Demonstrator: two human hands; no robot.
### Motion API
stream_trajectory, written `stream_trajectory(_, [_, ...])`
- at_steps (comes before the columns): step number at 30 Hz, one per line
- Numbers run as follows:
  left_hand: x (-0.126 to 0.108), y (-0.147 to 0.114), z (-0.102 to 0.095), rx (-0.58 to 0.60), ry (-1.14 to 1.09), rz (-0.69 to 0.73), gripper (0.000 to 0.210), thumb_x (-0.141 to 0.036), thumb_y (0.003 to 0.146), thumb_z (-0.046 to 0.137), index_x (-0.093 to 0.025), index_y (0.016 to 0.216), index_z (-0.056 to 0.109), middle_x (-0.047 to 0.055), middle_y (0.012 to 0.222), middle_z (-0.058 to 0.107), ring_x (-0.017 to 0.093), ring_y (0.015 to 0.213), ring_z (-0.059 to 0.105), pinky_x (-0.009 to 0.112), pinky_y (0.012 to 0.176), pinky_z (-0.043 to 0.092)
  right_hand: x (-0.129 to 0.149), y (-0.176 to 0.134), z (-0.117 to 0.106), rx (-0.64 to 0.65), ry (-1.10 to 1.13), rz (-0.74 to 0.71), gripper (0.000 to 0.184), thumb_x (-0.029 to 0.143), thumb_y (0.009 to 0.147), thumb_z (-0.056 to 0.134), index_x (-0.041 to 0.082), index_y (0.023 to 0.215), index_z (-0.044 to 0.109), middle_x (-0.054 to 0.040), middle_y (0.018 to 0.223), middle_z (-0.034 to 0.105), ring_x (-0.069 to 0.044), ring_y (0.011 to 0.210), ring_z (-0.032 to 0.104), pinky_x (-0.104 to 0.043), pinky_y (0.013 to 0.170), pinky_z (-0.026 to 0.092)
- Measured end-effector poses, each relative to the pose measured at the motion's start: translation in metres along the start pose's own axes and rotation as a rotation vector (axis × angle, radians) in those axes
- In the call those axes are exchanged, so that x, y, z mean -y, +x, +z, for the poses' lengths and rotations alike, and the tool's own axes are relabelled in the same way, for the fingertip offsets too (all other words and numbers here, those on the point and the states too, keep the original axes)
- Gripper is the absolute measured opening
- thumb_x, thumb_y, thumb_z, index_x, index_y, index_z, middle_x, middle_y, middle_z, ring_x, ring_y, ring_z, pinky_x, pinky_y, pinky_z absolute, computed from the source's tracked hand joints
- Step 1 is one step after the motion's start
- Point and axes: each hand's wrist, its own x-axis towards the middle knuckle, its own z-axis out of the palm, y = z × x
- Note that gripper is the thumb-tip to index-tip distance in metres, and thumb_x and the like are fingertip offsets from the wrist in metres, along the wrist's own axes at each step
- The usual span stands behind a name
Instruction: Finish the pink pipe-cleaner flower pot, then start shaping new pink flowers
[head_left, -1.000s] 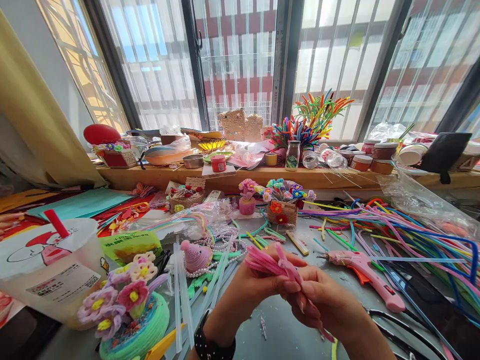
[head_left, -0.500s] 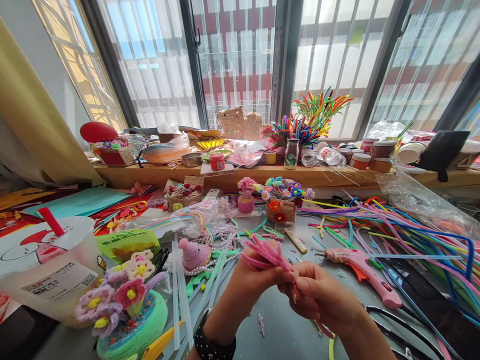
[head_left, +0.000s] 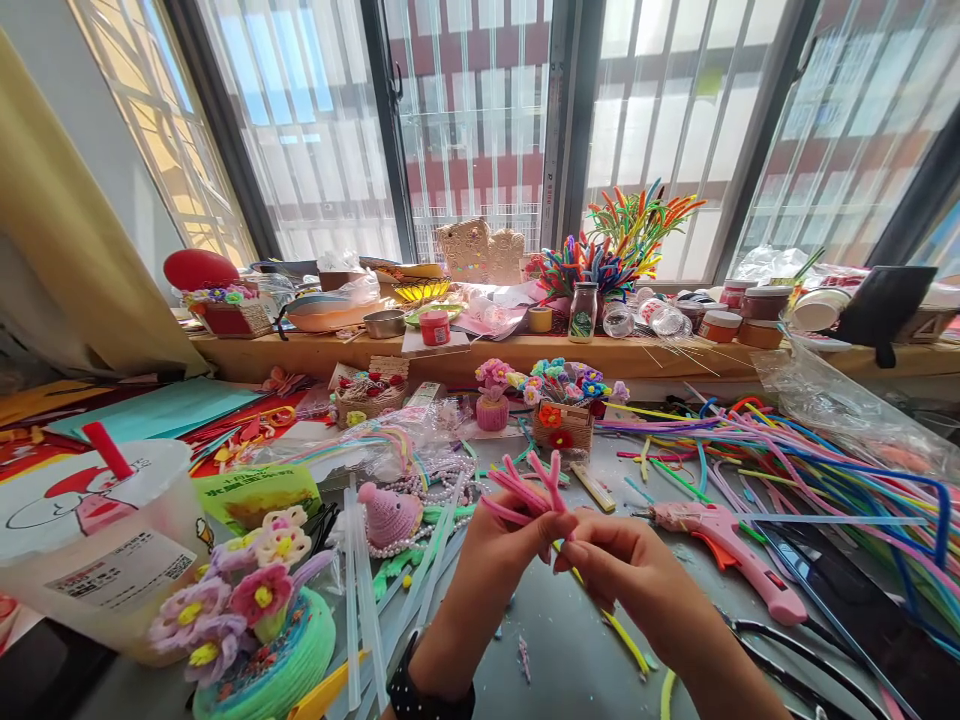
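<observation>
My left hand [head_left: 504, 560] is closed around a bundle of pink pipe cleaners [head_left: 551, 490], whose looped and forked ends stick up above the thumb. Right beside it, my right hand [head_left: 634, 568] pinches the bundle's lower part at the left thumb tip. The fingers hide most of that lower part. Beneath my hands, a yellow pipe cleaner [head_left: 628, 645] lies on the grey table [head_left: 555, 665]. To the right of my right hand is a pink glue gun [head_left: 720, 540] with an orange trigger.
At left stand a drink cup [head_left: 112, 570] and a pipe-cleaner flower piece [head_left: 259, 600] on a green base. Clear glue sticks [head_left: 360, 600] and a pink crocheted figure [head_left: 390, 515] lie left of my hands. Loose pipe cleaners [head_left: 825, 450] and a dark phone-like slab [head_left: 840, 600] fill the right.
The pink ends above my left hand have spread into a fork. My right hand has shifted slightly up and left, closer to the left thumb. A yellow pipe cleaner shows more below.
</observation>
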Motion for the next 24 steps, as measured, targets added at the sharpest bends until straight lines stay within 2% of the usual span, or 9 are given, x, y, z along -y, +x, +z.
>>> stream_trajectory(8, [-0.0018, -0.0010, 0.0015, -0.108, 0.044, -0.002, 0.025, -0.033, 0.054, 0.076, -0.015, 0.055, 0.059, -0.004, 0.048, 0.051, 0.008, 0.048, 0.041, 0.022, 0.049, 0.033, -0.0016, 0.0031, 0.0040, -0.121, -0.256, -0.082, 0.035, 0.049, 0.073, 0.059, 0.016, 0.069, 0.067, 0.0022, 0.063, 0.045, -0.007, 0.049, 0.038, -0.022, 0.044, 0.027])
stream_trajectory(12, [-0.0051, -0.0037, 0.0054, -0.113, 0.003, -0.010, 0.025, -0.036, 0.060, 0.072, -0.015, 0.058, 0.060, -0.004, 0.050, 0.051, 0.009, 0.052, 0.043, 0.021, 0.053, 0.034, -0.0056, 0.0048, 0.0049, -0.119, -0.066, -0.055, 0.034, 0.048, 0.073, 0.060, 0.015, 0.069, 0.066, 0.0047, 0.053, 0.041, -0.006, 0.045, 0.035, -0.021, 0.044, 0.026])
stream_trajectory(15, [-0.0055, -0.0050, 0.0074, -0.029, -0.037, -0.046, 0.026, -0.038, 0.060, 0.071, -0.014, 0.064, 0.064, -0.003, 0.053, 0.052, 0.011, 0.056, 0.046, 0.022, 0.058, 0.036, -0.0070, 0.0056, 0.0047, -0.074, 0.203, 0.027, 0.034, 0.047, 0.070, 0.063, 0.014, 0.060, 0.061, 0.0071, 0.045, 0.034, -0.004, 0.041, 0.028, -0.019, 0.041, 0.024])
stream_trajectory(18, [-0.0040, -0.0053, 0.0073, 0.078, -0.063, -0.065, 0.028, -0.041, 0.062, 0.069, -0.014, 0.060, 0.062, 0.000, 0.056, 0.055, 0.013, 0.059, 0.048, 0.025, 0.062, 0.037, -0.0066, 0.0055, 0.0046, -0.023, 0.391, 0.082, 0.033, 0.046, 0.066, 0.067, 0.014, 0.059, 0.061, 0.0077, 0.044, 0.034, -0.003, 0.038, 0.024, -0.018, 0.037, 0.024])
stream_trajectory(20, [-0.0033, -0.0056, 0.0064, 0.086, -0.060, -0.069, 0.029, -0.041, 0.065, 0.067, -0.014, 0.057, 0.060, 0.000, 0.055, 0.056, 0.013, 0.059, 0.049, 0.025, 0.062, 0.037, -0.0059, 0.0046, 0.0049, 0.014, 0.416, 0.090, 0.033, 0.046, 0.066, 0.067, 0.014, 0.062, 0.064, 0.0070, 0.045, 0.038, -0.003, 0.037, 0.027, -0.018, 0.037, 0.025])
stream_trajectory(24, [-0.0052, -0.0065, 0.0054, 0.009, -0.093, -0.077, 0.024, -0.037, 0.066, 0.067, -0.014, 0.062, 0.062, -0.002, 0.056, 0.055, 0.010, 0.056, 0.046, 0.023, 0.059, 0.036, -0.0053, 0.0027, 0.0050, 0.047, 0.264, 0.087, 0.037, 0.049, 0.070, 0.063, 0.013, 0.065, 0.067, 0.0023, 0.054, 0.050, -0.004, 0.042, 0.041, -0.018, 0.042, 0.030])
